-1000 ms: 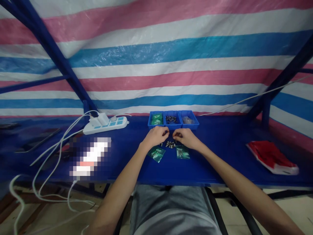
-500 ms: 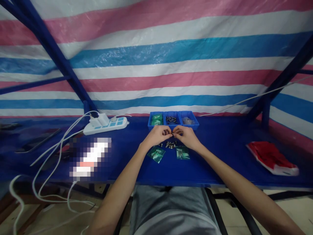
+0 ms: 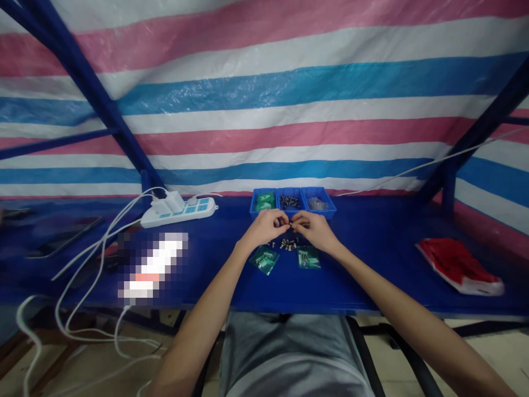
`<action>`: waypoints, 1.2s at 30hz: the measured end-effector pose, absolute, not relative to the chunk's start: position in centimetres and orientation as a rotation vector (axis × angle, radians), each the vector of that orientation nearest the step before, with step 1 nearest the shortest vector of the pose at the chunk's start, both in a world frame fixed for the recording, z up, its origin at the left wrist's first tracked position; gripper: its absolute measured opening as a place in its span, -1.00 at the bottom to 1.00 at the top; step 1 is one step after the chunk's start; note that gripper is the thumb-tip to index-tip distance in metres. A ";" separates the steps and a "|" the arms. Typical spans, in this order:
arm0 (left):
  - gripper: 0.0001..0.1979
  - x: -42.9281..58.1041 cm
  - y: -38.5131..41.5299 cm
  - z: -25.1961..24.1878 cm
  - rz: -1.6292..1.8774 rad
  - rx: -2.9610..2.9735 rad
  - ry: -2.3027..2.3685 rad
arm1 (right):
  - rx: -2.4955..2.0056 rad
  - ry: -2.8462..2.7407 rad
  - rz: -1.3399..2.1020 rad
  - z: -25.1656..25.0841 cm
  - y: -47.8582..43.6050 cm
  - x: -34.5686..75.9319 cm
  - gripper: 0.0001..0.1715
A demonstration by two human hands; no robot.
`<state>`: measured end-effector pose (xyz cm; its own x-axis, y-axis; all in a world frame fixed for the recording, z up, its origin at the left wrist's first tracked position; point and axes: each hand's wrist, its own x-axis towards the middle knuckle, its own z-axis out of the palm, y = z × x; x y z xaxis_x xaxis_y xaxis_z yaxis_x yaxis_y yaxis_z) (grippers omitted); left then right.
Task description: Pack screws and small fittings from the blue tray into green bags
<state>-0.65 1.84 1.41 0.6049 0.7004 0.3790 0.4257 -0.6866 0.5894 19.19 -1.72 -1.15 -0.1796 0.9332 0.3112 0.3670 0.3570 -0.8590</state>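
My left hand (image 3: 268,226) and my right hand (image 3: 314,228) meet above the table with their fingertips pinched together. Between them is a small metal fastener (image 3: 291,225), mostly covered by the fingers and too tiny to make out fully. Just below lies a loose pile of short metal screws (image 3: 288,244). A green-tinted plastic bag (image 3: 265,260) with metal pieces inside lies under my left wrist, and another such bag (image 3: 308,258) under my right. Behind my hands stand three joined blue bins (image 3: 333,209), holding green packets (image 3: 265,202), dark small screws (image 3: 290,202) and clear plastic pieces (image 3: 317,204).
A white power strip (image 3: 182,213) with plugs and trailing cables (image 3: 99,242) occupies the left. A pixelated bright item (image 3: 155,267) and a dark flat device (image 3: 66,237) lie there too. On the right rests a red-and-white package (image 3: 460,266). Striped sheeting (image 3: 289,132) hangs behind the blue table (image 3: 372,275).
My fingers have shifted very slightly around the small fastener. Both hands stay pinched together in nearly the same spot, and the objects on the table look unmoved.
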 end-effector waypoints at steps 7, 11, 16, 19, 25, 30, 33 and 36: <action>-0.92 -0.6 1.9 1.2 0.864 2.403 0.908 | -1.143 -1.706 0.850 -1.0 -1.9 19.1 -0.84; -0.91 -0.5 1.9 1.3 0.893 2.421 0.894 | -1.141 -1.715 0.810 -0.9 -2.0 19.0 -0.85; -0.91 -0.5 1.8 1.3 0.893 2.408 0.897 | -1.167 -1.759 0.693 -0.7 -2.0 19.0 -0.87; -0.89 -0.5 1.9 1.2 0.901 2.425 0.890 | -1.171 -1.787 0.618 -0.5 -2.2 18.9 -0.87; -0.86 -0.4 1.8 1.1 0.858 2.461 0.890 | -1.196 -1.829 0.572 -0.2 -2.4 18.9 -0.80; -0.80 -0.1 1.3 1.4 0.826 2.467 0.851 | -1.264 -1.873 0.442 0.0 -2.3 19.2 -0.69; -0.80 0.0 1.3 1.5 0.825 2.460 0.862 | -1.267 -1.879 0.409 0.0 -2.2 19.2 -0.74; -0.81 0.0 1.3 1.4 0.832 2.444 0.874 | -1.241 -1.836 0.431 -0.1 -2.2 19.2 -0.85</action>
